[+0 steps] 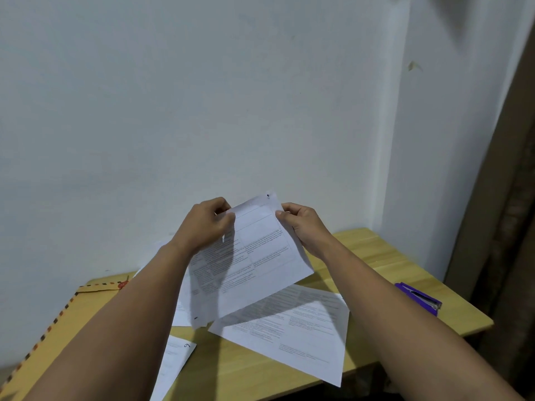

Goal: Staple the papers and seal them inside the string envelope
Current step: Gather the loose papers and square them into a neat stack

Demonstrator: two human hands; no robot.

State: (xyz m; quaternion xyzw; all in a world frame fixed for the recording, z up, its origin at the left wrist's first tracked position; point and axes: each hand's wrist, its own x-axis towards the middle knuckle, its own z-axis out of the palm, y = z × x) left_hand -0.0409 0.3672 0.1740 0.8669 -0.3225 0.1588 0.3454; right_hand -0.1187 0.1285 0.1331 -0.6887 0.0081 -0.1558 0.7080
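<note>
Forearms reached over desk (376, 250), sheet (254, 256) raised.
Left hand (202, 224) and right hand (301, 224) each pinched sheet's top; envelope (66, 319) left, stapler (419, 298) right.

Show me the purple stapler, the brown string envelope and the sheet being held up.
Purple stapler (419, 298), head view, on its top.
Brown string envelope (58, 322), head view, on its face.
Held printed sheet (254, 256), head view, at its middle.

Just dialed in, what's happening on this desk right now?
A person holds printed sheets up above the wooden table, the left hand and right hand each gripping a top corner. More loose pages lie on the table. The purple stapler sits untouched at the right edge, the string envelope at the left. Nothing looks stapled yet.
</note>
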